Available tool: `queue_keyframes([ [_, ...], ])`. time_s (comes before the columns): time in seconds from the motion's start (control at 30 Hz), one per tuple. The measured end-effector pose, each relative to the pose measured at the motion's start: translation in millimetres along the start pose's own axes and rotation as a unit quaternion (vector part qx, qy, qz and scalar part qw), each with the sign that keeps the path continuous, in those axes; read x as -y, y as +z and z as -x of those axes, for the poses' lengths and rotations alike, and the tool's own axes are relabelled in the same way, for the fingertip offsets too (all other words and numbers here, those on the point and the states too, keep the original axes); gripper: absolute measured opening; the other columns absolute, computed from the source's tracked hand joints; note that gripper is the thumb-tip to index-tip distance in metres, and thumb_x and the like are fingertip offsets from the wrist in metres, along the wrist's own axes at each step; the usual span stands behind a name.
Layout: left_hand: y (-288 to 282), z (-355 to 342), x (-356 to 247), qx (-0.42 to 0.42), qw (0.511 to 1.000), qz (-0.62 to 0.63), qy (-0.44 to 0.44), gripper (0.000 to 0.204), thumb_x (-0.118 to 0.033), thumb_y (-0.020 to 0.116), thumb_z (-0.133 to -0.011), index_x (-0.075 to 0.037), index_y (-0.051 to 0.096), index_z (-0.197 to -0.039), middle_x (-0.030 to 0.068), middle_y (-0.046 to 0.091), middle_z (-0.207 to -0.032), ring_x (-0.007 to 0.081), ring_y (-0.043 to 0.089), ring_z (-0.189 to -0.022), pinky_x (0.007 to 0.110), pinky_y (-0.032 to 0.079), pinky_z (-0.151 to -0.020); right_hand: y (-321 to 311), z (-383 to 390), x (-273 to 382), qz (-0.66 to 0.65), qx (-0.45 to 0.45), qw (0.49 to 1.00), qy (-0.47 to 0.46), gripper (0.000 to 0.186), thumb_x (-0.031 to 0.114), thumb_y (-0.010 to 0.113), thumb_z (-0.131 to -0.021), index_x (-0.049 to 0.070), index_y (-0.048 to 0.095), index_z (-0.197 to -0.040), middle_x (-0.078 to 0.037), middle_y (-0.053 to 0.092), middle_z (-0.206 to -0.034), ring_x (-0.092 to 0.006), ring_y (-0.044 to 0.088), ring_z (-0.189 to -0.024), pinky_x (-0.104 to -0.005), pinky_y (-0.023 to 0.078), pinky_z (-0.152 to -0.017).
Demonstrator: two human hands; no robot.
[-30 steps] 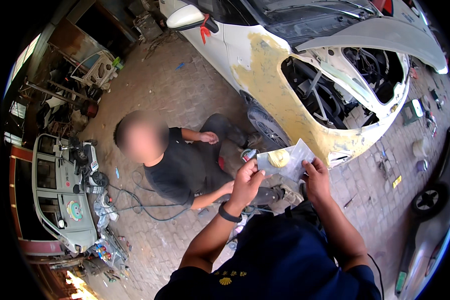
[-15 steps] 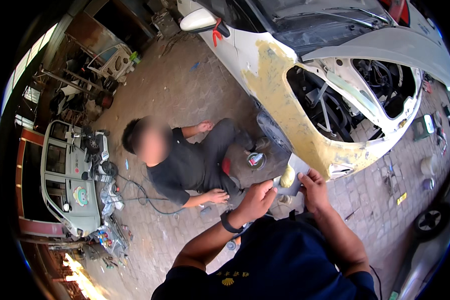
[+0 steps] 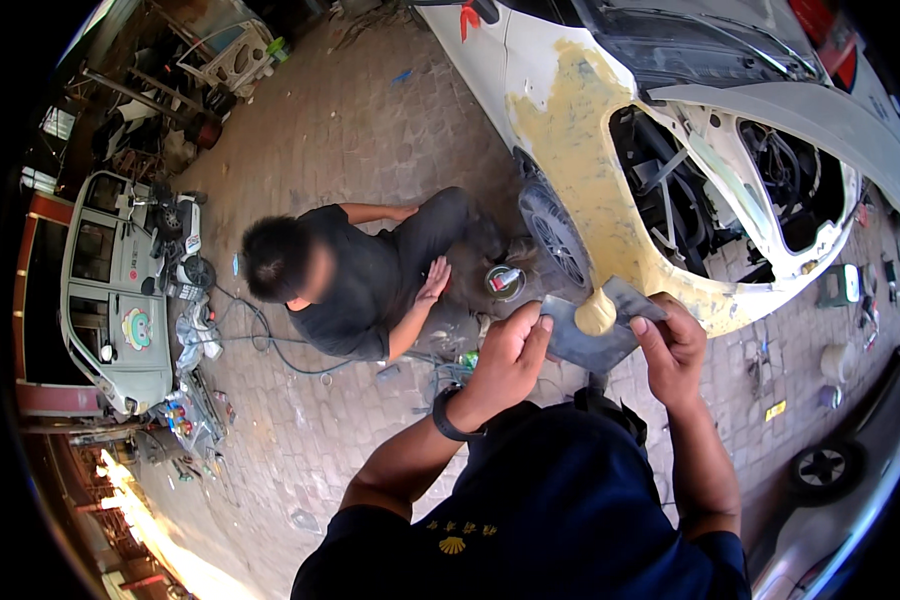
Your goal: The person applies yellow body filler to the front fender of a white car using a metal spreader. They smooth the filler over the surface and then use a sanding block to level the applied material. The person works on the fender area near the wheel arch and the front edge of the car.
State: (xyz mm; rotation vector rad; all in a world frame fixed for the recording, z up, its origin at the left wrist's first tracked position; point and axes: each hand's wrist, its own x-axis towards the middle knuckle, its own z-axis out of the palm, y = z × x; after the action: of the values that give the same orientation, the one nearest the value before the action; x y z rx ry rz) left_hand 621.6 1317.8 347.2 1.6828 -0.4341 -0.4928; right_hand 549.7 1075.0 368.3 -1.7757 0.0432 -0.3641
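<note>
My left hand [image 3: 508, 355] grips a grey flat spreading plate [image 3: 573, 350] by its left side, thumb on top. My right hand [image 3: 675, 350] is closed on another grey flat plate [image 3: 630, 300], which overlaps the first. A lump of yellow-beige paste [image 3: 595, 312] sits where the plates meet. Just beyond my hands stands the white car [image 3: 525, 70], its front fender [image 3: 580, 130] coated in patchy yellow filler, its front opening bare to the inner parts. An open round can [image 3: 504, 283] with a tube on it rests on the floor by the front wheel [image 3: 555, 240].
A co-worker [image 3: 345, 290] in dark clothes sits on the paved floor left of the car. Behind are a grey van [image 3: 120, 340], a scooter [image 3: 180, 240], scrap parts [image 3: 220, 60] and hoses [image 3: 260, 330]. Scattered tools, a green box [image 3: 835, 285] and a dark car [image 3: 820, 520] are at the right.
My hands have shifted right, and the plates and paste have turned between them. The co-worker's head has bowed and their near hand has lifted toward the knee. The view has moved slightly.
</note>
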Motion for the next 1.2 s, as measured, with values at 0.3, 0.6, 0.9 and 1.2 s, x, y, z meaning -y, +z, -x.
queue_keyframes([
  [0.3, -1.6, 3.7, 26.9, -0.11, 0.991, 0.072, 0.019, 0.024, -0.014, 0.055, -0.112, 0.0, 0.055, -0.093, 0.0035, 0.043, -0.068, 0.0074, 0.037, -0.066, 0.031, 0.032, -0.057, -35.5, -11.0, -1.7, 0.088, 0.022, 0.994, 0.068, 0.007, -0.001, 0.073, -0.093, -0.003, 0.069, -0.098, -0.016, 0.067, -0.088, -0.0318, 0.065, -0.075, -0.0367, 0.052, -0.071],
  [0.6, 6.7, 0.4, 14.0, -0.154, 0.972, 0.173, -0.044, 0.02, -0.011, 0.056, -0.11, 0.001, 0.063, -0.096, -0.0092, 0.043, -0.075, 0.001, 0.035, -0.07, 0.027, 0.029, -0.059, 23.2, 3.5, 20.8, 0.333, 0.021, 0.889, -0.312, 0.041, -0.002, 0.075, -0.076, 0.008, 0.081, -0.116, -0.005, 0.073, -0.109, -0.027, 0.068, -0.096, -0.0398, 0.052, -0.082],
  [0.9, 6.6, 2.2, 5.8, -0.151, 0.98, 0.125, -0.025, 0.019, -0.01, 0.055, -0.111, 0.002, 0.069, -0.107, -0.0082, 0.048, -0.075, 0.0015, 0.038, -0.069, 0.026, 0.031, -0.058, 30.9, 7.2, 18.3, 0.324, 0.04, 0.904, -0.275, 0.04, 0.002, 0.075, -0.075, 0.008, 0.082, -0.114, -0.001, 0.073, -0.109, -0.0237, 0.063, -0.09, -0.0394, 0.048, -0.077],
  [1.2, 11.6, 2.4, 12.3, -0.137, 0.987, 0.08, 0.012, 0.02, -0.008, 0.053, -0.11, 0.002, 0.07, -0.113, -0.0048, 0.053, -0.075, 0.0034, 0.042, -0.07, 0.027, 0.037, -0.061, 24.9, -6.7, 16.7, 0.327, 0.015, 0.902, -0.281, 0.036, 0.002, 0.075, -0.076, 0.007, 0.082, -0.111, -0.002, 0.073, -0.105, -0.0244, 0.066, -0.09, -0.039, 0.052, -0.077],
])
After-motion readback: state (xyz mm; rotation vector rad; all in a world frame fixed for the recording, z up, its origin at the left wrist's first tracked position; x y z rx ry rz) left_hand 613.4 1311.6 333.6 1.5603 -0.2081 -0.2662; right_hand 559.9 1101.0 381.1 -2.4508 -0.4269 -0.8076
